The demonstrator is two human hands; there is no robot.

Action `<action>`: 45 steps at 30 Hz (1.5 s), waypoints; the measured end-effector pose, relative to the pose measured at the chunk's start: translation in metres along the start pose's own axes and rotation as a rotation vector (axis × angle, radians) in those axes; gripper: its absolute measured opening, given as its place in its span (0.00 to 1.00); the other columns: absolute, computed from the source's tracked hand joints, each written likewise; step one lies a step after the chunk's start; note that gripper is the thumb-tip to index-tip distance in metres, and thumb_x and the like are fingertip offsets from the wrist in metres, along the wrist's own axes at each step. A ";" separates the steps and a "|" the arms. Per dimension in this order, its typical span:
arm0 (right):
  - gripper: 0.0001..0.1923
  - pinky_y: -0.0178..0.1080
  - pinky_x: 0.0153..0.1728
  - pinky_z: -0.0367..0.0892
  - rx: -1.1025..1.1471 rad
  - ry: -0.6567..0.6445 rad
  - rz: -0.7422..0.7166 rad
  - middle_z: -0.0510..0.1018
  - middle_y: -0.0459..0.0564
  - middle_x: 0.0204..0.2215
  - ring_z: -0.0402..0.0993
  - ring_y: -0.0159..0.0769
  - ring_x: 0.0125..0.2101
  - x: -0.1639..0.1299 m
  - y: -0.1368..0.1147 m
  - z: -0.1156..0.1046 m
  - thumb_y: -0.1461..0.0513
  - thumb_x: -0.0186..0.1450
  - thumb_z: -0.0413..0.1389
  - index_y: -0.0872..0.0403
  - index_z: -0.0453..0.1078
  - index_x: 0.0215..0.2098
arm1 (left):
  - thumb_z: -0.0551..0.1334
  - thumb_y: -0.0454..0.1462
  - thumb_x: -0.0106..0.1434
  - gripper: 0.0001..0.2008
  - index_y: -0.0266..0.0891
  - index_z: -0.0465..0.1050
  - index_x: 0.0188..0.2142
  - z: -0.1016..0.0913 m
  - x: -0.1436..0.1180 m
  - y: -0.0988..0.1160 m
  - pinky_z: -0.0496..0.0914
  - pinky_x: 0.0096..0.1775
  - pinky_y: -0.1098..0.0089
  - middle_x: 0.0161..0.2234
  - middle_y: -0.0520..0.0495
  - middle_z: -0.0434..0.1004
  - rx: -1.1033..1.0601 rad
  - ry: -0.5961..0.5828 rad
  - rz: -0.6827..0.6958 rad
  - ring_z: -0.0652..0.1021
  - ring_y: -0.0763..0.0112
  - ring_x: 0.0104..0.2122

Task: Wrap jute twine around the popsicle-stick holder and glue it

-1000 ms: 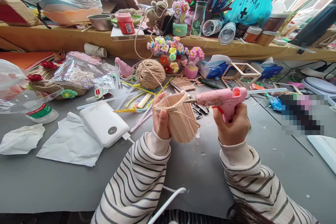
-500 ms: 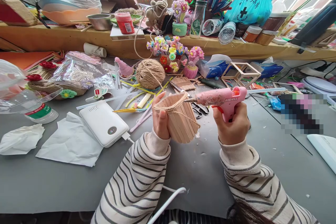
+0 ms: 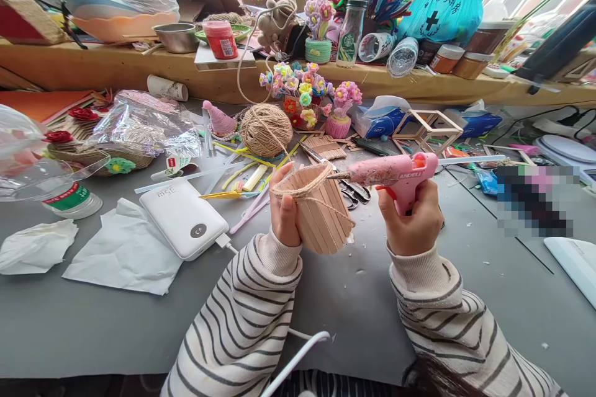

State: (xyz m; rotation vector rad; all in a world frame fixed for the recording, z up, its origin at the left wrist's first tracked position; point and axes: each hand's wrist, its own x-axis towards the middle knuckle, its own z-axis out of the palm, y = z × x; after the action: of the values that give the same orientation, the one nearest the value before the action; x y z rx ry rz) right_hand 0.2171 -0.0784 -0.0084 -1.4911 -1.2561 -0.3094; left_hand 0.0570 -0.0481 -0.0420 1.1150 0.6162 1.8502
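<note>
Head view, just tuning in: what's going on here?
The left hand holds a tilted cup of wooden sticks, with twine around its rim. The right hand grips a pink glue gun, its nozzle at the rim; whether it touches is hard to tell. A twine ball sits on the table beyond the cup.

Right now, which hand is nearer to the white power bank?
The left hand. It holds the wooden cup to the right of the power bank; the right hand, gripping the pink glue gun, is farther right, past the cup.
</note>
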 end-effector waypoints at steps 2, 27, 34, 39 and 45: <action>0.17 0.30 0.14 0.54 -0.004 -0.002 -0.001 0.61 0.39 0.14 0.53 0.25 0.12 0.000 0.000 0.000 0.51 0.52 0.57 0.56 0.64 0.30 | 0.51 0.56 0.57 0.28 0.41 0.61 0.50 0.000 0.000 0.000 0.65 0.46 0.50 0.43 0.41 0.72 -0.001 -0.001 -0.001 0.73 0.54 0.43; 0.16 0.31 0.13 0.53 0.004 0.013 0.003 0.60 0.38 0.14 0.53 0.25 0.12 0.001 0.000 0.000 0.52 0.51 0.58 0.54 0.62 0.28 | 0.51 0.56 0.57 0.28 0.41 0.61 0.50 0.001 0.000 0.000 0.65 0.45 0.51 0.43 0.41 0.72 -0.030 -0.005 0.008 0.73 0.55 0.43; 0.17 0.31 0.14 0.54 -0.013 -0.003 0.022 0.60 0.39 0.15 0.53 0.26 0.13 0.001 0.000 0.000 0.50 0.51 0.57 0.53 0.62 0.28 | 0.51 0.57 0.56 0.30 0.41 0.62 0.50 0.000 0.000 0.001 0.64 0.46 0.51 0.43 0.41 0.72 0.014 0.005 0.007 0.73 0.55 0.43; 0.17 0.31 0.14 0.54 -0.020 -0.006 0.036 0.60 0.39 0.14 0.53 0.26 0.13 0.001 0.001 0.000 0.49 0.51 0.56 0.53 0.61 0.28 | 0.50 0.57 0.56 0.29 0.42 0.62 0.50 -0.001 0.000 0.001 0.65 0.46 0.52 0.42 0.42 0.71 0.005 0.006 0.008 0.73 0.57 0.42; 0.17 0.31 0.15 0.55 -0.021 -0.002 0.020 0.61 0.39 0.15 0.54 0.26 0.13 0.000 0.002 0.000 0.49 0.51 0.56 0.54 0.62 0.29 | 0.50 0.57 0.56 0.29 0.42 0.62 0.50 0.001 0.000 0.001 0.65 0.45 0.52 0.42 0.42 0.71 -0.014 0.010 0.006 0.73 0.56 0.43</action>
State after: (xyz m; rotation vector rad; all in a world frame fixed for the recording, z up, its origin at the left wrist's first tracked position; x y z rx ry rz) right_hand 0.2187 -0.0782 -0.0090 -1.5215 -1.2417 -0.3089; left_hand 0.0576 -0.0489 -0.0407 1.0999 0.6050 1.8632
